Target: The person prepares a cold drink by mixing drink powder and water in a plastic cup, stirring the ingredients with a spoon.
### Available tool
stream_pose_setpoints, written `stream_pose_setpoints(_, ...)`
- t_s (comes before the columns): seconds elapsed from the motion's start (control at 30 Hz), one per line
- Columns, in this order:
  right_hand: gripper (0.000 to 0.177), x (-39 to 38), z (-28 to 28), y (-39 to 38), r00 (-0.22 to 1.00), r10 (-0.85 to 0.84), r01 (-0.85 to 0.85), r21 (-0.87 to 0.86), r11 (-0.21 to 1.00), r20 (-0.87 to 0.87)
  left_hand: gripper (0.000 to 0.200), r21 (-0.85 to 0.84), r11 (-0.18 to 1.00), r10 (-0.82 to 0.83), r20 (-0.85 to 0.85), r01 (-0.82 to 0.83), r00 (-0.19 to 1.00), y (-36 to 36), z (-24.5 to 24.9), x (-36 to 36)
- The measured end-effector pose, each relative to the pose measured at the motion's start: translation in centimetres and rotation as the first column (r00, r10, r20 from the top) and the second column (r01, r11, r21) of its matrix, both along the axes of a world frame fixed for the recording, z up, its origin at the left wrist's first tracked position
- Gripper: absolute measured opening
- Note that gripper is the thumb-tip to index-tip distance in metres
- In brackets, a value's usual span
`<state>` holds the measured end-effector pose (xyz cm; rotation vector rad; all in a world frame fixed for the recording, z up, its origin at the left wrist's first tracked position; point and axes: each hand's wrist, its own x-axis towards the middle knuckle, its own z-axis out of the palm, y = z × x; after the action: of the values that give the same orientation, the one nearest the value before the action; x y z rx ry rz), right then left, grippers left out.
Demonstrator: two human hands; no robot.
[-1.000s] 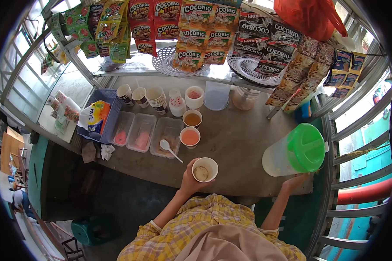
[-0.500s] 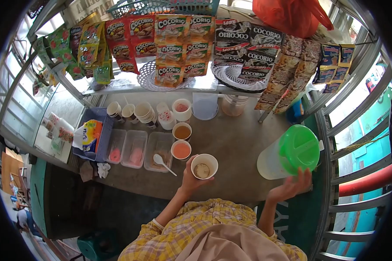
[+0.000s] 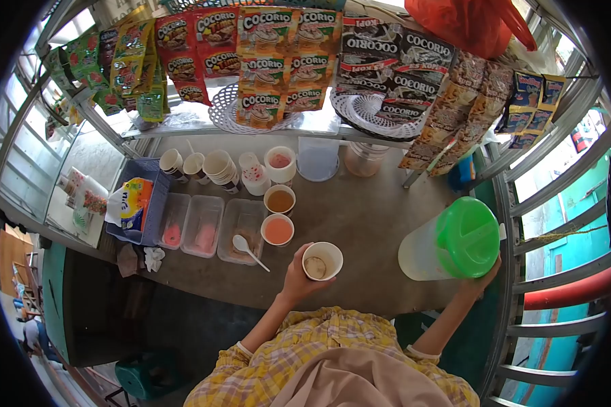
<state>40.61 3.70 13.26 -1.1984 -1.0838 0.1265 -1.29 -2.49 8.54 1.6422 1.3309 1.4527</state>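
My left hand [image 3: 297, 274] grips a white paper cup [image 3: 322, 260] holding a little brownish powder, just above the counter's near edge. My right hand [image 3: 480, 279] reaches to the right and grips the far side of a tall clear pitcher [image 3: 424, 254] with a green lid [image 3: 468, 237]; most of that hand is hidden behind the pitcher.
On the grey counter [image 3: 366, 217] stand clear tubs of powder with a white spoon [image 3: 248, 249], small cups of orange [image 3: 278, 229] and brown liquid [image 3: 280, 199], stacked paper cups [image 3: 218, 167] and a blue basket [image 3: 149, 203]. Sachet strips hang overhead. Metal bars stand at right.
My right hand was open below the green lid half a second ago; now it has closed around the pitcher's right side. The cup in my left hand stays in place.
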Motion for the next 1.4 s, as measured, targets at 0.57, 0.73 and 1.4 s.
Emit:
stream_pose_setpoints(0.57, 0.055, -3.0, 8.6, 2.4, 0.465, 0.468, -0.723, -0.017, 0.691, -0.752, 0.085, -0.129, 0.932, -0.342, 0.003, 0.340, 0.940, 2.0, 3.1, 4.0)
stream_pose_setpoints(0.73, 0.054, -6.8, 10.6, 1.4, 0.520, 0.471, -0.694, -0.031, 0.719, -0.713, 0.085, -0.166, 0.901, -0.401, 0.029, 0.400, 0.915, 2.3, 4.2, 4.9)
stream_pose_setpoints(1.4, 0.057, -10.8, 10.5, 2.8, 0.482, 0.649, -0.839, -0.098, 0.535, -0.588, 0.091, -0.137, 0.931, -0.343, -0.012, 0.338, 0.939, 1.8, 3.2, 3.7)
